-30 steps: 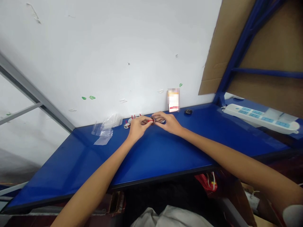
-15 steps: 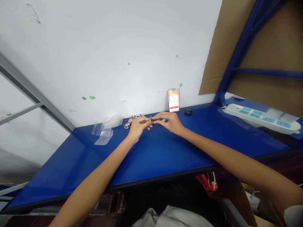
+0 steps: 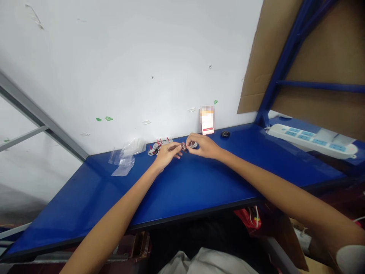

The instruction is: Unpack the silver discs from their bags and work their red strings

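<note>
My left hand [image 3: 167, 155] is closed, thumb and fingers pinching a small round shiny metal piece [image 3: 184, 147] by its edge, above the table. My right hand [image 3: 203, 145] meets it from the other side, its fingertips pressed together on what looks like the piece's thin red cord. Several similar silvery round pieces with red cords [image 3: 159, 143] lie behind my left hand. Another round silvery piece [image 3: 194, 145] shows just behind my right fingers, partly hidden by them.
Clear plastic bags [image 3: 127, 154] lie on the blue table [image 3: 182, 186] at left. A phone [image 3: 207, 121] with a lit screen leans against the white wall. To its right sits a small black object [image 3: 225, 134]. A white power strip [image 3: 312, 140] lies far right.
The metal piece has turned so that more of its round face shows between my hands. My right fingers have shifted slightly, uncovering more of the piece behind them. The view has moved a little.
</note>
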Demonstrator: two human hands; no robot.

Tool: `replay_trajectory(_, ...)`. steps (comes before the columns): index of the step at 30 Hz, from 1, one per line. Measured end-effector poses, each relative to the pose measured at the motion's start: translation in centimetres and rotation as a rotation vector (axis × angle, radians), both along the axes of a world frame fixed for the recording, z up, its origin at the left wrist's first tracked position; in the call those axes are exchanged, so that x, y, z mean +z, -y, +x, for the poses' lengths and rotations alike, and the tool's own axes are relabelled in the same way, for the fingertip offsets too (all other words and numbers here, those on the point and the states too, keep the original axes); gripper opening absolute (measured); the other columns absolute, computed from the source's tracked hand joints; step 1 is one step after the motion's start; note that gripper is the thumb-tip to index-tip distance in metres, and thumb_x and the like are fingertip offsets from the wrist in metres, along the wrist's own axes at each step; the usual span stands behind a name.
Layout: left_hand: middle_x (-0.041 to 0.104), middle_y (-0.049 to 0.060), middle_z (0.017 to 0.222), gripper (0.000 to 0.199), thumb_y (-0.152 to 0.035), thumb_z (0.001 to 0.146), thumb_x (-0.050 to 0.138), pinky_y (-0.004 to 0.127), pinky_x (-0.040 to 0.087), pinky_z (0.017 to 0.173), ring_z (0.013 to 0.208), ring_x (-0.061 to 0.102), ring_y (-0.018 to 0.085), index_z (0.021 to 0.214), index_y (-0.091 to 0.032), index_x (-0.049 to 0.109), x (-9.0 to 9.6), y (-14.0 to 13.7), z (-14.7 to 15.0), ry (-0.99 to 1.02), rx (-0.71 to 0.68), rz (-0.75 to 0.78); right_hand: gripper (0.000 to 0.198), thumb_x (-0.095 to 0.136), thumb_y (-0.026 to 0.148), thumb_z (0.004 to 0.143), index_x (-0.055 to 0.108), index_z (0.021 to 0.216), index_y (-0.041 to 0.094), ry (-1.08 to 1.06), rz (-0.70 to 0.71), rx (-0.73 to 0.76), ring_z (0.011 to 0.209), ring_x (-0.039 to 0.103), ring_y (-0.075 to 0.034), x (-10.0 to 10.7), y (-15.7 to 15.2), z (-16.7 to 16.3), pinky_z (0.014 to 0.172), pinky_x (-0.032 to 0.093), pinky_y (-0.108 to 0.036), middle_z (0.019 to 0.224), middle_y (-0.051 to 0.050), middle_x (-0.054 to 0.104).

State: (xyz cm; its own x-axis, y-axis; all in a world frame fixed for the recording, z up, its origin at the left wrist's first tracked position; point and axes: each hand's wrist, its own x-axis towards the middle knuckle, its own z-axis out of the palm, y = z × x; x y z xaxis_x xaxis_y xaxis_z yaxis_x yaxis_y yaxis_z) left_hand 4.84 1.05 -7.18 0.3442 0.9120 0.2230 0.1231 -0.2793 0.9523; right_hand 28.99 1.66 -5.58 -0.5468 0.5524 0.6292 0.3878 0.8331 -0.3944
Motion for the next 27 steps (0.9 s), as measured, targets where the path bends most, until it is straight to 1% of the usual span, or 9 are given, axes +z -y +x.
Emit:
replay_trajectory(4,0.077,0.008,0.103,0.03,-0.045,0.097,0.068,0.033,0.06,0.076,0.089,0.071,0.021,0.109,-0.02,0.08,0.4,0.1,0.2,-0.142,0.133,0.221,0.006,0.07,0.025,0.094,0.069,0.097,0.021,0.127,-0.034,-0.06,0.08,0.062,-0.017,0.5,0.1,0.3,0.071,0.043,-0.027,0.094,-0.003,0.07)
replay_trajectory(7,0.077,0.007,0.105,0.021,-0.038,0.096,0.07,0.034,0.058,0.084,0.094,0.07,0.022,0.102,-0.023,0.082,0.8,0.5,0.4,-0.303,0.095,0.402,0.006,0.065,0.025,0.099,0.068,0.101,0.021,0.204,-0.041,-0.05,0.078,0.061,-0.016,0.6,0.3,0.3,0.068,0.039,-0.027,0.096,-0.003,0.07)
replay_trajectory(9,0.077,0.007,0.103,0.018,-0.039,0.094,0.074,0.034,0.056,0.084,0.092,0.069,0.022,0.098,-0.024,0.083,0.8,0.7,0.5,-0.387,0.063,0.473,0.007,0.061,0.023,0.102,0.067,0.105,0.021,0.222,-0.027,-0.035,0.08,0.062,-0.016,0.7,0.5,0.2,0.069,0.04,-0.027,0.1,-0.004,0.07)
replay_trajectory(12,0.076,0.006,0.1,0.019,-0.042,0.091,0.078,0.035,0.055,0.081,0.086,0.068,0.021,0.096,-0.025,0.084,0.5,0.6,0.6,-0.415,0.074,0.463,0.01,0.056,0.02,0.105,0.064,0.108,0.022,0.237,0.0,-0.026,0.085,0.064,-0.017,0.8,0.8,0.1,0.073,0.043,-0.028,0.105,-0.005,0.07)
replay_trajectory(16,0.077,0.006,0.101,0.017,-0.04,0.091,0.077,0.035,0.054,0.084,0.09,0.069,0.023,0.095,-0.026,0.084,0.2,0.2,0.4,-0.38,0.064,0.432,0.014,0.052,0.019,0.106,0.064,0.111,0.024,0.241,0.021,-0.028,0.089,0.065,-0.019,0.8,1.2,-0.2,0.075,0.045,-0.03,0.11,-0.006,0.07)
replay_trajectory(22,0.076,0.006,0.095,0.015,-0.034,0.094,0.072,0.035,0.051,0.08,0.081,0.066,0.021,0.095,-0.024,0.083,-0.1,-0.4,-0.2,-0.474,0.086,0.481,0.017,0.054,0.019,0.105,0.067,0.114,0.024,0.185,0.02,-0.04,0.095,0.067,-0.021,-0.1,0.6,-0.4,0.079,0.049,-0.03,0.112,-0.007,0.071)
replay_trajectory(24,0.076,0.006,0.097,0.013,-0.031,0.094,0.071,0.036,0.051,0.082,0.083,0.067,0.022,0.094,-0.023,0.082,0.0,-0.9,-0.7,-0.506,0.138,0.495,0.019,0.053,0.018,0.105,0.068,0.115,0.024,0.168,0.008,-0.059,0.097,0.067,-0.021,-0.3,0.2,-0.2,0.082,0.05,-0.031,0.114,-0.007,0.071)
replay_trajectory(27,0.078,0.007,0.101,0.013,-0.028,0.094,0.069,0.036,0.051,0.086,0.087,0.068,0.023,0.094,-0.022,0.08,0.6,-2.0,-2.2,-0.518,0.309,0.508,0.019,0.054,0.018,0.103,0.07,0.112,0.023,0.169,-0.02,-0.118,0.097,0.068,-0.021,-0.6,-0.6,0.4,0.084,0.05,-0.032,0.111,-0.007,0.071)
